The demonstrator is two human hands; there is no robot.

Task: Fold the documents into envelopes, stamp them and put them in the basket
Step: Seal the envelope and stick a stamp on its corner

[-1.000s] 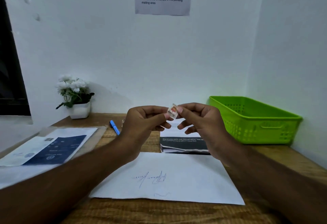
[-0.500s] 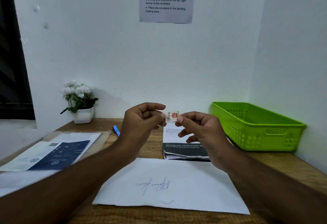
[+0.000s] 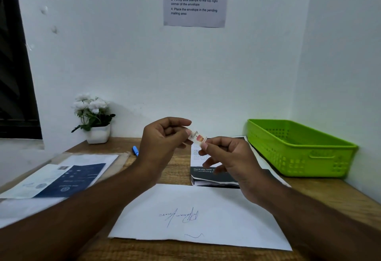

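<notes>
Both hands are up over the desk [image 3: 177, 171] with the stamp [image 3: 197, 137] between them; the left hand [image 3: 162, 143] pinches its upper left end with thumb and forefinger, and the right hand [image 3: 233, 161] pinches its lower right end with its fingertips, the other fingers loosely curled. A second ago the two hands were close together with the stamp bunched between them; now they have drawn a little apart, the right hand has dropped lower, and the stamp lies stretched and tilted, its printed face showing. That reads as peeling it from its backing, though no backing can be made out. The envelope [image 3: 195, 215], a white sheet bearing a scrawled signature, lies flat on the desk below the hands and has not moved; no stamp shows on it, so stamping seems the step in hand. The green basket [image 3: 299, 157] stands at the far right, nothing visible in it; a booklet [image 3: 214, 175] lies behind the envelope, and papers [image 3: 68, 178] lie to the left.
</notes>
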